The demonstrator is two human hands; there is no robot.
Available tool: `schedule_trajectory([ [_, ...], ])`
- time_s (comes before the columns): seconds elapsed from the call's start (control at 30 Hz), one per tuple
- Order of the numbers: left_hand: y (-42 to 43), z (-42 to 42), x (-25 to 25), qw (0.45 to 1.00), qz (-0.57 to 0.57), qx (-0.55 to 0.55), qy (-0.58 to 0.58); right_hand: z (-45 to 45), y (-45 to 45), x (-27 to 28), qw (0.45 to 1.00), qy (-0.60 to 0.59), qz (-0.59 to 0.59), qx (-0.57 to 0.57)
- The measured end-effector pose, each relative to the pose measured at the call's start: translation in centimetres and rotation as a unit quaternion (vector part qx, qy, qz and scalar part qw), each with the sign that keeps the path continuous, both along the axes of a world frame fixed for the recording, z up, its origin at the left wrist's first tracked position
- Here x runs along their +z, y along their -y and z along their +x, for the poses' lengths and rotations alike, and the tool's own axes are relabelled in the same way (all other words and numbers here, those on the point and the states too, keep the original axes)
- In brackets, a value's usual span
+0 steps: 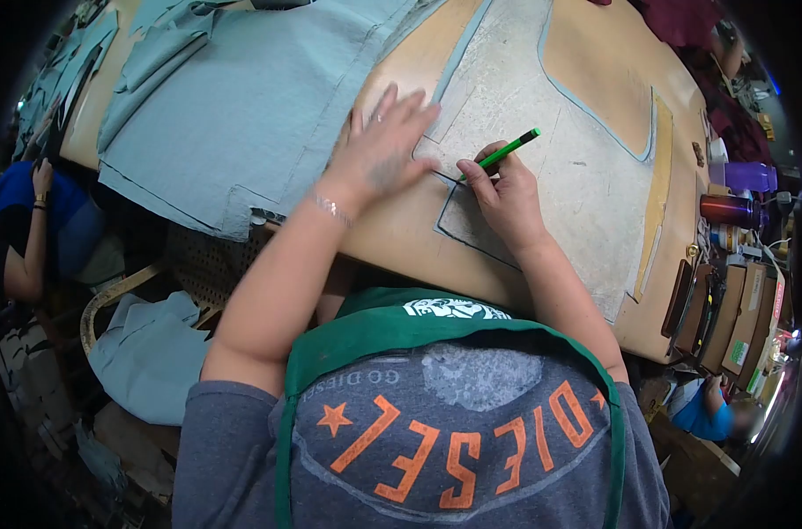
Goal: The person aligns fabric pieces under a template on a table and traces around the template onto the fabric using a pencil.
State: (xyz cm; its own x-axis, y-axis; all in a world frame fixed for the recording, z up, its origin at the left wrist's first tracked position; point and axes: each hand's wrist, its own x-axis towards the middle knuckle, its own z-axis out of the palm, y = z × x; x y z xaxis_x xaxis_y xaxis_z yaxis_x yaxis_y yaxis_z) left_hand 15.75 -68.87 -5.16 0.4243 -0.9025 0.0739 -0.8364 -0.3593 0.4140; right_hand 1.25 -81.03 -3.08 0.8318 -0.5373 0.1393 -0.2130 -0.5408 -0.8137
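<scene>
My right hand [507,189] is closed around a green pencil [512,152] with a dark band near its top end. The pencil points down at the notched edge of a worn, pale pattern sheet [568,203]. Pressed flat with fingers spread, my left hand [383,150] lies across the sheet's left edge, its thumb reaching toward the pencil tip. A narrow margin of light blue fabric [655,132] shows around parts of the sheet. Just left of my left hand spreads a large layer of the same blue fabric [233,115].
The tan tabletop [604,66] curves toward my body. Boxes [743,317], a purple container [750,177] and a dark red cylinder [729,210] line its right side. Blue cloth [150,357] hangs on a chair [97,304] at lower left. Other people are at both sides.
</scene>
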Motion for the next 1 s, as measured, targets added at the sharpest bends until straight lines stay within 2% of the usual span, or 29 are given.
schedule_trajectory([
  [0.07,-1.9,-3.3,1.5,1.0,0.018,-0.009,-0.014,-0.4,-0.3,0.0,1.0,0.005,0.017,0.003],
  [0.2,-3.1,-6.3,1.5,0.999,0.031,0.005,0.021,-1.5,-1.3,-0.5,0.979,0.104,-0.141,0.103],
  [0.3,-3.0,-6.5,1.3,0.998,0.059,0.015,0.032,-2.6,-2.7,-1.0,0.978,0.114,-0.097,0.143],
  [0.43,-3.0,-6.4,1.3,0.999,0.031,0.023,-0.001,-1.6,-1.8,-0.6,0.999,0.026,-0.016,0.012],
  [0.47,-2.9,-6.4,1.2,0.999,0.031,0.026,0.001,-1.1,-1.3,-1.2,0.997,0.072,-0.021,0.0],
  [0.57,-2.9,-6.7,1.2,0.999,0.038,0.037,0.011,-1.3,-1.5,-0.4,0.999,0.01,-0.042,0.023],
  [0.6,-2.8,-6.8,1.2,0.998,0.04,0.042,0.015,-1.8,-2.1,-0.3,0.999,-0.012,-0.009,0.04],
  [0.7,-2.9,-6.6,0.9,0.997,0.042,0.035,0.048,-2.2,-3.0,-0.2,0.992,0.035,-0.049,0.11],
  [0.8,-2.8,-6.8,1.1,0.999,0.014,0.046,0.01,-1.0,-1.3,0.1,1.0,-0.019,0.025,0.002],
  [0.9,-2.8,-6.8,1.2,0.999,0.018,0.047,0.014,-1.1,-1.7,0.0,0.999,-0.016,-0.026,0.027],
  [0.93,-2.8,-6.8,1.0,0.998,0.021,0.046,0.03,-1.7,-2.4,-0.3,0.998,-0.029,0.009,0.054],
  [0.97,-2.8,-6.7,0.6,0.998,0.024,0.044,0.045,-2.3,-3.2,0.1,0.995,0.002,-0.044,0.094],
  [1.0,-2.8,-6.7,0.4,0.997,0.027,0.043,0.06,-2.7,-3.5,-0.2,0.993,0.008,-0.037,0.11],
])
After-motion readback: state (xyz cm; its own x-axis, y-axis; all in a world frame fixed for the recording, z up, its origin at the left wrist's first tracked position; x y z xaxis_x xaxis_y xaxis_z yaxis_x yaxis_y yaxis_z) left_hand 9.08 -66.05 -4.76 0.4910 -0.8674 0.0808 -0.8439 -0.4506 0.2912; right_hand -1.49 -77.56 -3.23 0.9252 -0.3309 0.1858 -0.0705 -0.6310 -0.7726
